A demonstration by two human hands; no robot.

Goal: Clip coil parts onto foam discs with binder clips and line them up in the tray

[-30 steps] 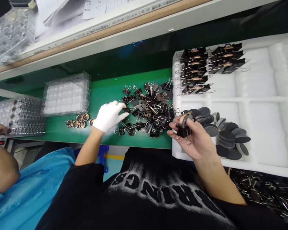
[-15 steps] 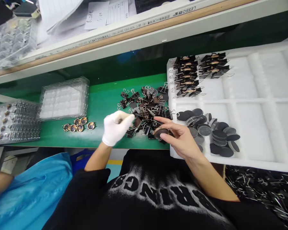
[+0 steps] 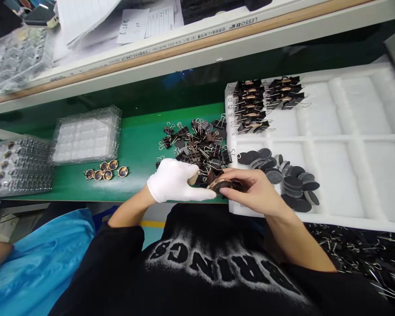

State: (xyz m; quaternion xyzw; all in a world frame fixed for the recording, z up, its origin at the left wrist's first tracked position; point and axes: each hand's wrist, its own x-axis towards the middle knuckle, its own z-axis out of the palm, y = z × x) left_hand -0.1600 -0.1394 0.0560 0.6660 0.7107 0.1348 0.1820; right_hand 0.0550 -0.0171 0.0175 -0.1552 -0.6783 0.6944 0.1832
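My left hand (image 3: 174, 182), in a white glove, is closed around the handle side of a binder clip (image 3: 214, 175). That clip meets the edge of a dark round disc (image 3: 222, 186) with a gold-coloured rim. Bare, my right hand (image 3: 258, 191) grips the disc between thumb and fingers; other dark clip parts show beneath the fingers. The exact hold of the gloved fingertips is partly hidden. Just behind both hands lies a loose pile of black binder clips (image 3: 197, 142) on the green table (image 3: 138, 140).
A white foam tray (image 3: 337, 175) holds rows of clipped assemblies (image 3: 251, 105) and a heap of dark discs (image 3: 292, 182). Several gold-rimmed round pieces (image 3: 107, 174) lie left, near clear plastic trays (image 3: 85, 136). More clips (image 3: 358, 250) sit lower right. A blue-clothed person (image 3: 49, 259) is at left.
My left hand has moved right and down from above the clip pile to the disc, bringing a clip against its edge. My right hand keeps hold of the disc, shifted slightly right.
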